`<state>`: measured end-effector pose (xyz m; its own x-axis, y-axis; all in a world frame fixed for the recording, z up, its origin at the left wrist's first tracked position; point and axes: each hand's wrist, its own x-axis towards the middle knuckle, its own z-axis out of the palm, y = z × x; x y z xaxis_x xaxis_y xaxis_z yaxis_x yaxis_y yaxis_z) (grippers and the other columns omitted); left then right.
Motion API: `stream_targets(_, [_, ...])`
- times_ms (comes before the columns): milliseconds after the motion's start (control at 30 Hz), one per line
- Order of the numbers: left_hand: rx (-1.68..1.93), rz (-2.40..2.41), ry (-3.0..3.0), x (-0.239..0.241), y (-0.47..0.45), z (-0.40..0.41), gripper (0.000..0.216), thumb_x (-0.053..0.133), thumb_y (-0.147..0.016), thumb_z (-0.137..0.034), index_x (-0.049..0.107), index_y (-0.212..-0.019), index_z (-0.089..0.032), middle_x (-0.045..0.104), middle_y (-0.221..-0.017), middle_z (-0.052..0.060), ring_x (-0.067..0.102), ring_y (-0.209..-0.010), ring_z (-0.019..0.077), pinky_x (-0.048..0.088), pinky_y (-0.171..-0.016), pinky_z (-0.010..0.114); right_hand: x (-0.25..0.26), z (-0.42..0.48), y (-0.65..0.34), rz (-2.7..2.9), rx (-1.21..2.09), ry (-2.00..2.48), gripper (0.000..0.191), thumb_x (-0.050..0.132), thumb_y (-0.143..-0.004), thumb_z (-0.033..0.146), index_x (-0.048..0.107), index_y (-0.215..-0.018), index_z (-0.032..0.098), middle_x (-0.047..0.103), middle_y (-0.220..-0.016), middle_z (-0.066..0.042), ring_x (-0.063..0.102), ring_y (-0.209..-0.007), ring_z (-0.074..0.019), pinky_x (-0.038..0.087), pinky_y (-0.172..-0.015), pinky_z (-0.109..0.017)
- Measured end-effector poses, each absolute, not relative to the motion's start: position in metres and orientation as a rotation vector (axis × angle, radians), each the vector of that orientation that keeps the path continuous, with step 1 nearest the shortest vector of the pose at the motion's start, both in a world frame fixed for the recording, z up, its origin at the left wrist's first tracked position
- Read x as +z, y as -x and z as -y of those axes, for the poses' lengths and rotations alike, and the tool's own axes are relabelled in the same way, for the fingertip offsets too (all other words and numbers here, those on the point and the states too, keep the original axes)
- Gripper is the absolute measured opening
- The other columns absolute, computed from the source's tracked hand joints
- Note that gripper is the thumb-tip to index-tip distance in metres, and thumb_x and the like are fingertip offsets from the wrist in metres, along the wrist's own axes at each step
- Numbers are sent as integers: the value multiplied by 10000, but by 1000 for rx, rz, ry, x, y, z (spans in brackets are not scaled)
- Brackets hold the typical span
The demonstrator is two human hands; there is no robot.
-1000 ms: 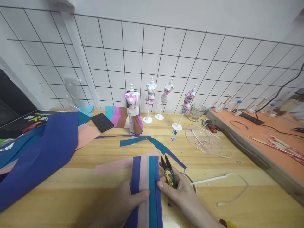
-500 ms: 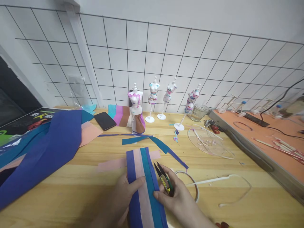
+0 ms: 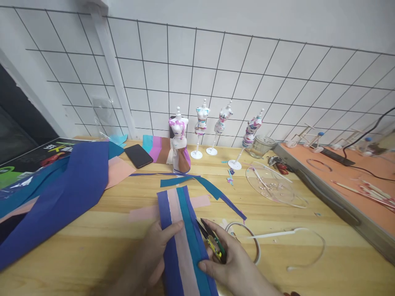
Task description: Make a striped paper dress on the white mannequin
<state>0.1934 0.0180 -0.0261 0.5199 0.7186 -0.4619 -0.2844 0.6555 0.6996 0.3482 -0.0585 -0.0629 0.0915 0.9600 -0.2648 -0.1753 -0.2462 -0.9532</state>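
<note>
**Striped fabric stretched between your hands, snips tucked in the right**

Nearest you, your left hand [image 3: 154, 242] is gripping the striped fabric [image 3: 185, 238] above the table [image 3: 101, 230], thumb lying across the pink stripe and fingers going underneath, probably to hold the limp piece flat. Your right hand [image 3: 228, 255] is doing double duty: its thumb is pressing the blue right-hand edge while its fingers are gripping the small snips [image 3: 215, 239]. You are presumably carrying them that way so the tool is sitting ready without leaving that edge unsupported. The blades are pointing away from you, tips just beside the fabric; whether they are touching it, I cannot tell.

Just beyond, pale pink cloth [image 3: 143, 213] is showing on both sides of the striped fabric. A ring [image 3: 258, 247] is lying right of your right hand, near a white cord [image 3: 277, 233]. Farther out, a teal strip [image 3: 210, 187] is lying apart, seemingly set aside for working room. Blue cloth [image 3: 70, 193] is sprawling at left, near a dark phone [image 3: 138, 156].

At the back, a larger dress form [image 3: 179, 133] and three smaller dress forms [image 3: 201, 123] are standing near the wall [image 3: 247, 61], likely to be clear of your hands.
</note>
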Motion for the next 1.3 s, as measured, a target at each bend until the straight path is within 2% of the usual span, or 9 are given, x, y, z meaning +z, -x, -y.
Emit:
stream_targets(100, [678,-839,-594,-27,-192,-20,373,624,-792,-214,592,-1135,-74,759,-854,135,711,-775,290,556,-730,415,-61,59,-350,870,1423,1342,718,738,-543,64,542,-1209,248,611,-927,4,503,-626,-93,420,-579,-217])
stream_targets(200, [739,-886,-588,-27,-192,-24,378,629,-779,-190,585,-1141,-90,750,-904,144,707,-781,291,559,-722,420,-59,58,-351,870,1512,1343,751,726,-545,61,502,-1247,207,544,-695,65,448,-567,-73,369,-544,-195])
stream_targets(300, [762,-939,-593,-27,-191,-27,330,626,-775,-182,602,-1089,-82,747,-885,152,703,-703,282,564,-672,426,-56,58,-351,894,1588,1305,809,725,-546,76,435,-1296,167,488,-590,99,423,-526,-65,338,-521,-190])
stream_targets(533, [823,-975,-571,-27,-186,-33,159,581,-801,-143,637,-939,-87,751,-801,120,682,-599,223,557,-582,340,-53,59,-350,941,1634,1343,864,767,-516,122,434,-1308,205,508,-588,94,456,-494,-68,353,-489,-191])
stream_targets(700, [901,-1009,-526,-25,-183,-38,119,565,-799,-83,651,-880,-93,751,-753,91,684,-588,189,568,-639,319,-54,62,-350,950,1636,1412,920,788,-513,160,399,-1345,221,529,-638,80,475,-501,-73,381,-495,-199])
stream_targets(900, [982,-1022,-522,-25,-179,-45,99,565,-797,-58,659,-798,-91,734,-657,68,676,-538,171,576,-674,328,-50,61,-349,964,1640,1411,874,681,-543,58,366,-1348,188,511,-625,95,447,-498,-56,352,-507,-184])
stream_targets(1100, [1017,-1061,-491,-30,-175,-51,160,559,-800,-66,657,-927,-72,747,-742,112,697,-615,203,579,-675,351,-50,60,-349,964,1631,1368,819,648,-562,49,363,-1323,154,489,-605,104,410,-506,-50,299,-498,-181])
stream_targets(1300, [1048,-1089,-481,-29,-172,-54,195,557,-799,-74,651,-970,-65,745,-824,144,704,-678,225,579,-684,368,-55,59,-353,1022,1601,1331,765,629,-596,53,393,-1314,165,515,-611,90,436,-541,-64,318,-514,-182])
